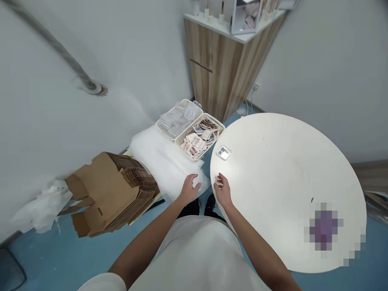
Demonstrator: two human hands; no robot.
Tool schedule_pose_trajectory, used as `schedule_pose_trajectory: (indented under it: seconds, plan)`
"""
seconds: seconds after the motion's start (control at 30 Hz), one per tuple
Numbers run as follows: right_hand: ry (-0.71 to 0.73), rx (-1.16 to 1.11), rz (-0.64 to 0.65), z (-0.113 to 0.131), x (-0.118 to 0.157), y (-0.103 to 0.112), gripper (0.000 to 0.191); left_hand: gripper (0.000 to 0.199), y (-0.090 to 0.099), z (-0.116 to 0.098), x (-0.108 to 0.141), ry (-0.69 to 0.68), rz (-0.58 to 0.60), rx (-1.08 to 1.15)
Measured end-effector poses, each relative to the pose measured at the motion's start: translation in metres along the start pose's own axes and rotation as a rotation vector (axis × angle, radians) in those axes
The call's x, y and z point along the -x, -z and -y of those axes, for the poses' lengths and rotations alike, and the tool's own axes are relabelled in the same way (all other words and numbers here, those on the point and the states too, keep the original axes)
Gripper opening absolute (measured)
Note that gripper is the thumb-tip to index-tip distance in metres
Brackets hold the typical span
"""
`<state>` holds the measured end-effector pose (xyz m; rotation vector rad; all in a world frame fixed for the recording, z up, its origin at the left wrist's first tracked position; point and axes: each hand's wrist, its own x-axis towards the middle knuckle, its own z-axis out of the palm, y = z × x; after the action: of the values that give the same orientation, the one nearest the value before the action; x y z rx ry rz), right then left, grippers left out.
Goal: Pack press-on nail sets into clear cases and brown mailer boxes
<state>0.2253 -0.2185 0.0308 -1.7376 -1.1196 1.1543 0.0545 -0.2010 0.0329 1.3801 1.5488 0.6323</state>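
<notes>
My left hand (190, 188) hangs over the edge of the white foam sheets (160, 155), its fingers apart and nothing between them. Over the left rim of the round white table (287, 169) is my right hand (222, 190), fingers loosely curled and apart, holding nothing. A small clear case with a picture inside (224, 152) lies on the table just beyond my right hand. Past my left hand, one white basket (200, 137) holds many printed cards, and a second basket beside it (178, 117) holds clear plastic packets.
Flattened brown cardboard boxes (112, 194) are stacked at the left, beside crumpled white plastic (45, 206). A wooden cabinet (224, 64) stands in the corner. A pixelated purple patch (324, 227) covers something on the table's right side.
</notes>
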Motion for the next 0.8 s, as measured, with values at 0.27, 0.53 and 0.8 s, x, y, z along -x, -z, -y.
schedule_pose_trajectory:
  seconds: [0.27, 0.53, 0.8]
  plan:
    - [0.165, 0.201, 0.281, 0.022, -0.017, -0.043, 0.037, 0.037, 0.060, 0.017, 0.009, 0.111, -0.160, 0.047]
    - [0.254, 0.412, 0.410, 0.061, -0.038, -0.108, 0.045, 0.047, 0.115, 0.017, -0.003, 0.252, -0.161, 0.382]
    - [0.402, 0.558, 0.397, 0.097, -0.072, -0.134, 0.044, 0.056, 0.134, 0.007, -0.037, 0.339, -0.134, 0.484]
